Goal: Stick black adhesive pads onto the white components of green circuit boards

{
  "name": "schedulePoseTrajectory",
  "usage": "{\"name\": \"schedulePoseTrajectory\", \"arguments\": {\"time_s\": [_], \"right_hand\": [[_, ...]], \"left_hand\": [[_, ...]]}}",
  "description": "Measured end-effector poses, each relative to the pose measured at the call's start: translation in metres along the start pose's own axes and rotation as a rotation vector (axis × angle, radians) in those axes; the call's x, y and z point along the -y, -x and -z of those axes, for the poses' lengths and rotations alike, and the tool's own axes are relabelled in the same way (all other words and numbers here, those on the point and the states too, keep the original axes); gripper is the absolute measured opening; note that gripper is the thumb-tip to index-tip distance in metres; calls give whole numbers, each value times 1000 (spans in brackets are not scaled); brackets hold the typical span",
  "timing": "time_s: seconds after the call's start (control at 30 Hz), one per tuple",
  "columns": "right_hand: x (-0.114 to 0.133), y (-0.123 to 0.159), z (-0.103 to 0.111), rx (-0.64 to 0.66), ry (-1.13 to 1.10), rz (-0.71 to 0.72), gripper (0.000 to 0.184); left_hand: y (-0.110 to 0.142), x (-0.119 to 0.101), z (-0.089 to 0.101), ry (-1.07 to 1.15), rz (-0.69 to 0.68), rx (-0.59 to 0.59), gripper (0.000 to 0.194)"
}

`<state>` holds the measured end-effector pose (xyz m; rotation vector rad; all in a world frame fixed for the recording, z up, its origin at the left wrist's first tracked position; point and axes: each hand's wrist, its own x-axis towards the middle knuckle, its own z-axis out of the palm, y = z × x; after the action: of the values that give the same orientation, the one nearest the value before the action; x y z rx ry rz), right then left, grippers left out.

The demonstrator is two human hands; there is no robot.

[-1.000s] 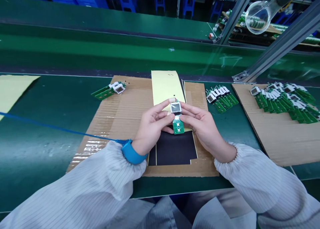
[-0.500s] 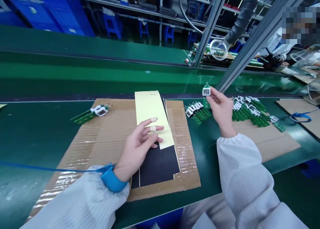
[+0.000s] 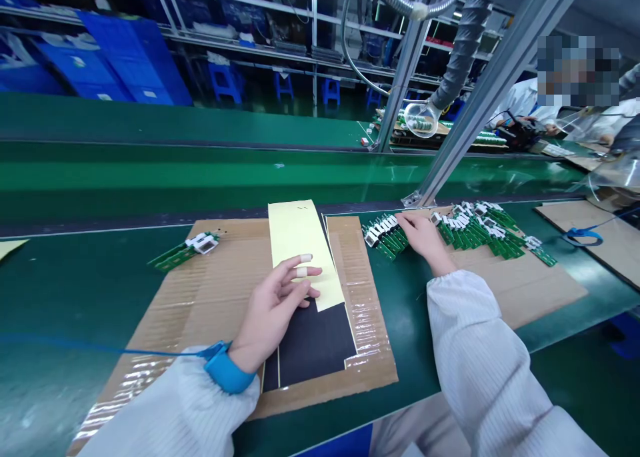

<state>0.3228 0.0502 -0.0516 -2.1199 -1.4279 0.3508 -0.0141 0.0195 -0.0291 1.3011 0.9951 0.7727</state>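
Observation:
My left hand (image 3: 273,304) lies on the lower end of a yellow sheet (image 3: 293,234), fingers apart and holding nothing, with white tape on one finger. Under it is a black sheet (image 3: 313,344) on corrugated cardboard (image 3: 167,317). My right hand (image 3: 425,237) rests palm down on a row of green circuit boards with white-framed modules (image 3: 385,236), and no board shows in its fingers. A larger pile of these boards (image 3: 480,234) lies just beyond it. Near the cardboard's far left corner lie a few more boards (image 3: 183,255).
A blue wrist strap (image 3: 227,370) circles my left wrist, its cord running left. Another cardboard sheet (image 3: 520,287) lies under the pile. A metal frame post (image 3: 480,104) stands beyond the boards. A co-worker (image 3: 525,104) sits at the far right behind a green conveyor (image 3: 150,180).
My right hand has come down from holding a board up near the frame post and now rests on the row of boards. The held board no longer shows. My left hand has barely moved.

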Motion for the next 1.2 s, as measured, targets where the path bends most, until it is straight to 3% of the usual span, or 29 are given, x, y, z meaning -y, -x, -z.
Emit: {"name": "schedulePoseTrajectory", "arguments": {"time_s": [0.17, 0.3, 0.47, 0.8, 1.0, 1.1, 1.2], "right_hand": [[14, 9, -11, 41, -35, 3, 80], [29, 22, -19, 93, 193, 76, 105], [39, 30, -29, 157, 351, 88, 119], [33, 24, -37, 98, 387, 127, 90], [21, 17, -33, 92, 322, 186, 88], [23, -10, -31, 120, 277, 175, 90], [31, -59, -32, 91, 276, 100, 91]], "left_hand": [[-3, 3, 1, -14, -16, -7, 49], [-5, 5, 3, -4, -22, -23, 45], [-5, 4, 5, -18, -30, -18, 38], [-6, 14, 5, -49, -10, 3, 39], [-3, 23, 5, -67, 7, 53, 36], [0, 23, 3, -66, 18, 70, 34], [2, 22, 2, -76, 21, 78, 33]]}}
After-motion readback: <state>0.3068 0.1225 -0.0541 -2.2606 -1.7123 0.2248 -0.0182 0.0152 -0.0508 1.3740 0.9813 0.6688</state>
